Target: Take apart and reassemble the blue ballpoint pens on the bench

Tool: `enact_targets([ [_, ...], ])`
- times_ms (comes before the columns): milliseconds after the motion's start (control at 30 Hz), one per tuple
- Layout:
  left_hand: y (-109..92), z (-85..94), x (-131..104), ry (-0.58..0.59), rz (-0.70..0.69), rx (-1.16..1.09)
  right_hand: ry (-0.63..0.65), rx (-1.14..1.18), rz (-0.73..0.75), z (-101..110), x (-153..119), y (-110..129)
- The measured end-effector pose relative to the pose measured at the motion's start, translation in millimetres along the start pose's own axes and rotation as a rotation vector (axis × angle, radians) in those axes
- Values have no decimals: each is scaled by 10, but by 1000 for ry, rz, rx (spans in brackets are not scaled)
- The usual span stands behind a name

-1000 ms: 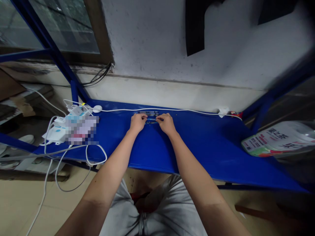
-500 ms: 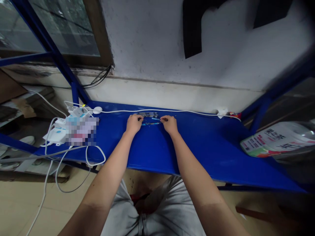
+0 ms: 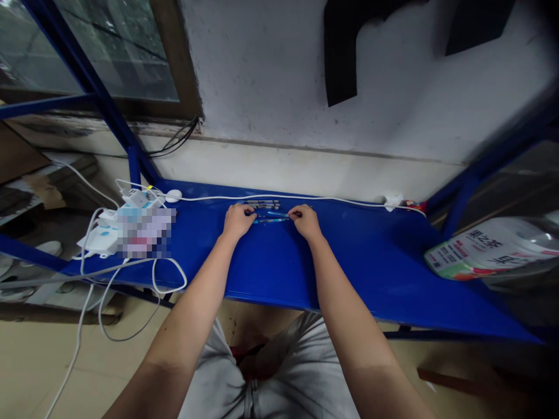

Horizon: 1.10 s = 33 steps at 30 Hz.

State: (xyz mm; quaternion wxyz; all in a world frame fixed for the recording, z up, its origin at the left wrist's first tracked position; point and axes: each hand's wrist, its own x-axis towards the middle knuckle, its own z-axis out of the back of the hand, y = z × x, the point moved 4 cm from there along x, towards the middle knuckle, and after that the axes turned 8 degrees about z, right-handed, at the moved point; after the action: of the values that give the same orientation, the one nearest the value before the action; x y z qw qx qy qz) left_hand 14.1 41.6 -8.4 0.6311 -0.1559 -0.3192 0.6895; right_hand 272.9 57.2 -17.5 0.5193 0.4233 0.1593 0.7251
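Well left of both hands is a white power strip (image 3: pixel 96 241). The left hand (image 3: pixel 238 221) has its fingertips drawn together; whether they grip anything, I cannot tell. Between the hands, on the blue table (image 3: pixel 362 256), dark pens (image 3: pixel 266 204) lie beyond the fingertips and a blue pen (image 3: pixel 271 220) just nearer. The right hand (image 3: pixel 306 222) pinches a light-blue pen (image 3: pixel 276 214), which points left from its grip. Well to the right is a bottle (image 3: pixel 489 250).
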Motion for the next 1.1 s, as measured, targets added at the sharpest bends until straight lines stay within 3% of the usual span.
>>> enact_targets([
  [167, -121, 61, -109, -17, -87, 5, 34, -4, 48, 23, -37, 20],
  [367, -240, 68, -267, 135, -238, 114, 27, -40, 58, -16, -50, 23],
  [533, -243, 56, -290, 163, -300, 126, 49, -60, 84, -38, -40, 27],
  [1100, -279, 103, -300, 161, -271, 113, 15, -96, 74, -38, -48, -33],
])
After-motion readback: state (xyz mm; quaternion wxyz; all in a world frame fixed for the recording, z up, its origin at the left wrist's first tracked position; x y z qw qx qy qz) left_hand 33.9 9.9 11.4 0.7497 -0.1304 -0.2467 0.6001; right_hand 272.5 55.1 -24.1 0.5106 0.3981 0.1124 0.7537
